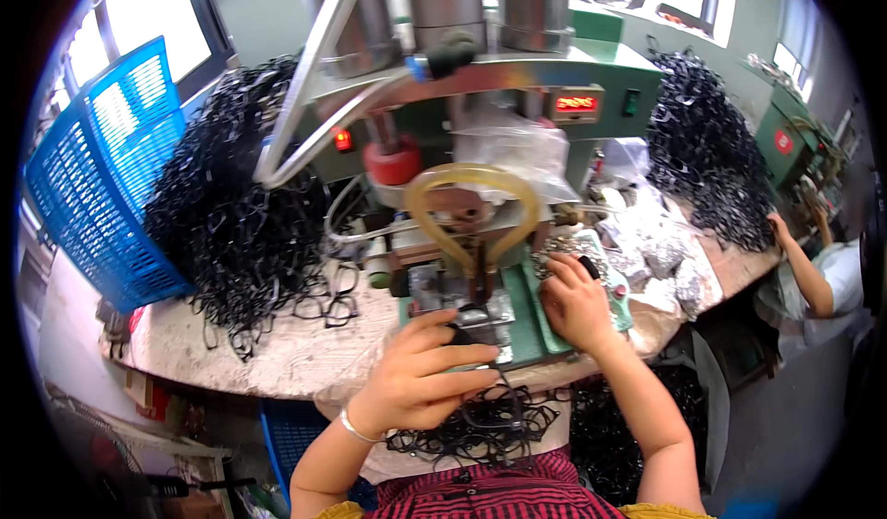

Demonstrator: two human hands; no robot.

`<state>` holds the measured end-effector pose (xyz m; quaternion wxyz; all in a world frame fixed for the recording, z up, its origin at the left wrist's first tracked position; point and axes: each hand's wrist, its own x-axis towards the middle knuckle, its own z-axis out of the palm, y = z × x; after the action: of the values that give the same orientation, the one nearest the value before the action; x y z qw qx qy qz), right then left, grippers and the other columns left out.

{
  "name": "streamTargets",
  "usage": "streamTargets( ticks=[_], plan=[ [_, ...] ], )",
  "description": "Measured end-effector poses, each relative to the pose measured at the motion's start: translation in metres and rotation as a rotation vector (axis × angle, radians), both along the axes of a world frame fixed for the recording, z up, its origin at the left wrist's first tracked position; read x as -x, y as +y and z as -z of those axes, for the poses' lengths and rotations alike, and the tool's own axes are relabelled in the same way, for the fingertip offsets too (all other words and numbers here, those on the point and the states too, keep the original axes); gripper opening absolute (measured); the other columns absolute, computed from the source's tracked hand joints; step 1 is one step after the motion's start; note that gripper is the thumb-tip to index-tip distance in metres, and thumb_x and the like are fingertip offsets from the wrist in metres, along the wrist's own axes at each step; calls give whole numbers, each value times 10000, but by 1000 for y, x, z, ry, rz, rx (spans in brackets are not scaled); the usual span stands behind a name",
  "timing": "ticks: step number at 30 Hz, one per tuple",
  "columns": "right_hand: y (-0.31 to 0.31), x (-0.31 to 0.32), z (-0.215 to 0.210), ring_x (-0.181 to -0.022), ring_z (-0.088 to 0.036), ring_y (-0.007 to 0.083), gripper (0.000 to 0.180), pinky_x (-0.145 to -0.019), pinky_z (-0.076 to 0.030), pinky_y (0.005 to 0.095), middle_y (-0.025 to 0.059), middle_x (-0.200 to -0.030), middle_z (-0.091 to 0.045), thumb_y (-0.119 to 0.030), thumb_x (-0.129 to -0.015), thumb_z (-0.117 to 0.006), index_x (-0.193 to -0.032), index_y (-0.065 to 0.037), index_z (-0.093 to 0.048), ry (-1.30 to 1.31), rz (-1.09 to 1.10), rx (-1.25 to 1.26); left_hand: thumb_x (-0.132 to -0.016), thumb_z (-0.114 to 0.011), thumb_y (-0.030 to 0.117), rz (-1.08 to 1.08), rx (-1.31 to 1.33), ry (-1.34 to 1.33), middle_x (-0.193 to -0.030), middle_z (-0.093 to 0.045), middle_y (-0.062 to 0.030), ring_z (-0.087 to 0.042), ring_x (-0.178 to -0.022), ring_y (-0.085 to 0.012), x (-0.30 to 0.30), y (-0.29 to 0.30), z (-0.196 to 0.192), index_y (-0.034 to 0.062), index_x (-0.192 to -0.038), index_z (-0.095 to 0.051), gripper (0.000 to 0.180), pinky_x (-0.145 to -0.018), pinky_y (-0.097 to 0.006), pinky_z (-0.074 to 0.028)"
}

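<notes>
My left hand (420, 371), with a bangle on the wrist, is at the front of a green bench machine (591, 113). It grips a black eyeglass frame (499, 413), part of which sits under the machine's tip (480, 283); the fingers hide some of it. To the right, my right hand (577, 307) reaches over a green tray (617, 314) with small metal parts (559, 247). Its fingers are drawn together, and what is between them is hidden. A dark cover sits on one of its fingertips. A looped yellowish tube (471, 175) hangs above both hands.
Black eyeglass frames are heaped at left (249, 205), at right (702, 150) and in my lap (443, 440). A blue plastic basket (115, 168) leans at the far left. Bags of small parts (661, 251) lie right of the machine. Another person's arm (804, 265) shows at the far right.
</notes>
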<state>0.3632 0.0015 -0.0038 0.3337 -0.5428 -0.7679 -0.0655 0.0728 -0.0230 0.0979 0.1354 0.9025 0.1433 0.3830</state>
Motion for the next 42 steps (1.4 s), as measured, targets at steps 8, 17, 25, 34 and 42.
streamTargets(
  ticks=[8, 17, 25, 34, 42],
  plan=[
    [-14, -11, 4, -794, -686, 213, 94, -752, -529, 325, 110, -859, -725, -34, -865, -724, -952, 0, -730, 661, 306, 11, -836, -727, 34, -842, -167, -457, -1026, -702, -118, -616, -879, -242, 57, -54, 22, 37, -986, -717, 150, -898, -402, -506],
    [-11, 16, -20, -814, -674, 163, 103, -780, -520, 285, 83, -866, -719, 24, -851, -703, -952, 13, -721, 621, 199, -5, -827, -783, 320, -1337, 381, 229, -976, -647, -115, -656, -869, -298, 118, 105, 82, 86, -1019, -733, 306, -753, -392, -530],
    [-70, -22, 0, -840, -671, 240, 104, -809, -507, 340, 106, -876, -717, 35, -821, -711, -915, 1, -739, 588, 411, -22, -925, -655, 126, -1192, 174, 15, -903, -635, -156, -643, -833, -375, 132, 83, 138, 51, -975, -608, 102, -701, -441, -507],
    [-60, 28, -53, -877, -675, 220, 121, -814, -515, 325, 87, -898, -710, 46, -795, -699, -903, -6, -717, 659, 43, 7, -888, -648, 55, -1140, 186, 116, -794, -627, -194, -604, -759, -424, 165, 92, 164, 29, -944, -517, 145, -671, -493, -464],
    [-22, 95, -52, -890, -665, 175, 268, -817, -521, 306, 89, -975, -674, 17, -813, -722, -1060, 3, -621, 1117, -153, 67, -1011, -592, 56, -781, 535, -732, -994, -695, -82, -658, -894, -147, 100, 47, 142, -31, -1074, -621, 111, -828, -270, -530]
  ],
)
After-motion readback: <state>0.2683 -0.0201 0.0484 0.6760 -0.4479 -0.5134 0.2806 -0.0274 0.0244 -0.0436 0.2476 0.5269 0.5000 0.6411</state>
